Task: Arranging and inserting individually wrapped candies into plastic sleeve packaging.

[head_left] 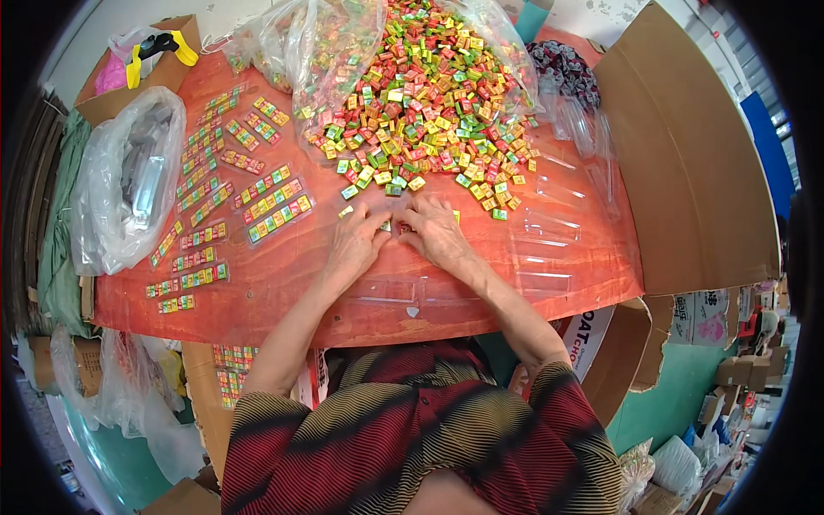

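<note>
Close together at the middle of the red table, both my hands work at the near edge of a heap of small wrapped blocks (pixel 429 112) in red, yellow and green. My left hand (pixel 356 242) has its fingers curled in, with a small greenish block (pixel 385 227) at the fingertips. Facing it, my right hand (pixel 436 232) pinches downward, and a bit of a reddish block (pixel 404 228) shows beneath its fingers. The fingers partly cover both pieces. Nearer to me lie clear plastic trays (pixel 386 290) without blocks in them.
Trays filled with block rows (pixel 280 219) spread across the left. More clear trays (pixel 546 252) lie at right, beside a tall cardboard sheet (pixel 687 163). A plastic bag (pixel 129 184) and a cardboard box (pixel 176 77) stand at left. Clear bags (pixel 330 60) flank the heap.
</note>
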A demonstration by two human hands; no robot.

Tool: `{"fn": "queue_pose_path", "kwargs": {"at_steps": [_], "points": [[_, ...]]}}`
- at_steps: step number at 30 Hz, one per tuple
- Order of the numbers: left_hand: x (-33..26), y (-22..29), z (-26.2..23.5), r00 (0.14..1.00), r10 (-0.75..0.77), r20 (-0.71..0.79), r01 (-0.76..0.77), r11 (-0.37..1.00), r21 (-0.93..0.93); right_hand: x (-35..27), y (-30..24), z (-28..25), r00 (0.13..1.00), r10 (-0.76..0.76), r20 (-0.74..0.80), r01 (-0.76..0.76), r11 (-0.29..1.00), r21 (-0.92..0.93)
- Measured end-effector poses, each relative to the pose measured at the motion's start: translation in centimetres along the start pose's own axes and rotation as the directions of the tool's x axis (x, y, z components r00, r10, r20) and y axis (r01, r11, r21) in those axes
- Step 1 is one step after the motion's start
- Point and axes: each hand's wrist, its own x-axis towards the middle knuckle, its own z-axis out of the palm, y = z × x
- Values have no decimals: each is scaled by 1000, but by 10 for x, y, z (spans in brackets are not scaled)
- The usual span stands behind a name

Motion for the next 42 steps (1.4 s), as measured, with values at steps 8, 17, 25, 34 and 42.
{"fn": "queue_pose_path", "kwargs": {"at_steps": [8, 17, 25, 34, 42], "points": [[1, 10, -4, 999, 4, 31, -4, 1000, 3, -21, 12, -45, 970, 242, 12, -239, 963, -128], [10, 18, 3, 992, 8, 122, -12, 1000, 27, -30, 16, -31, 965, 213, 155, -227, 971, 79], [16, 13, 9, 989, 103, 110, -101, 995, -24, -21, 13, -27, 993, 105, 45, -109, 988, 105], [10, 16, -2, 988, 67, 142, -54, 994, -93, -28, 8, -18, 985, 161, 58, -161, 987, -8], [15, 7, 0, 978, 71, 196, -43, 989, -144, -24, 6, -16, 991, 131, -34, -130, 991, 27]]}}
